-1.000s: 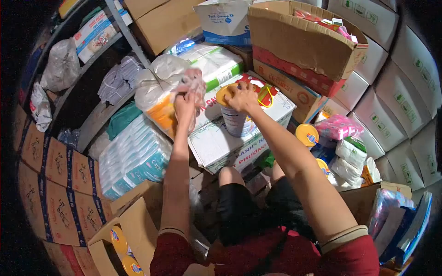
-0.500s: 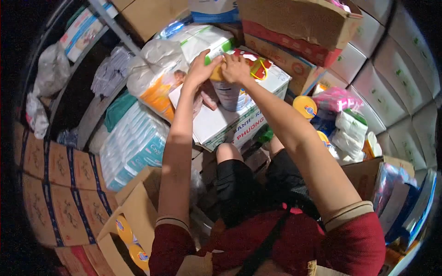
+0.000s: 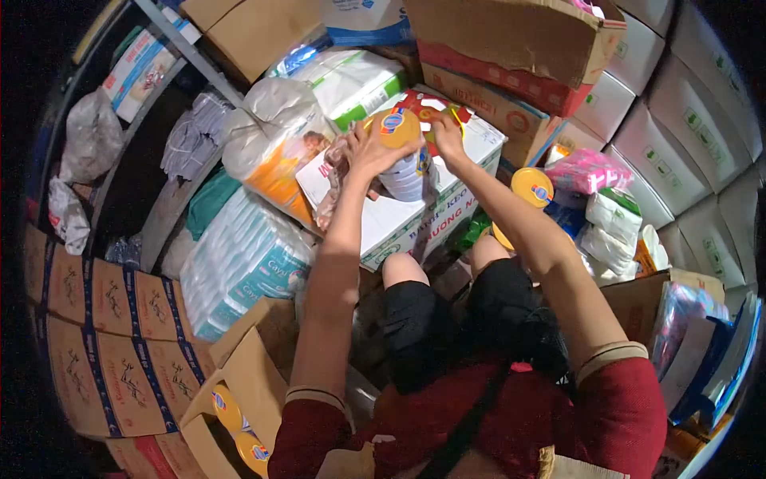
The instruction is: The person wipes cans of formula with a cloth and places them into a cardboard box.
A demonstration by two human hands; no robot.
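Observation:
A tin [image 3: 405, 180] with a gold plastic lid [image 3: 399, 126] stands on a white printed carton [image 3: 369, 230]. My left hand [image 3: 372, 153] grips the tin from the left, its thumb across the front just below the lid. To the right of the tin is my right hand [image 3: 448, 142], its fingers curled in near a red package with a yellow handle [image 3: 457, 120]. What those fingers hold, if anything, is hidden. A brownish, crumpled-looking patch [image 3: 331, 185] lies on the carton beside my left wrist; I cannot tell what it is.
More gold-lidded tins stand in an open carton [image 3: 235, 363] at lower left and by my right forearm [image 3: 532, 188]. Tissue packs [image 3: 247, 259] lie left of the white carton. Stacked brown boxes [image 3: 112, 375] and white boxes [image 3: 694, 120] line the sides.
My right hand has come off the tin's top to its right side. My left hand has shifted down the tin's left side, uncovering the gold lid. The view has shifted slightly.

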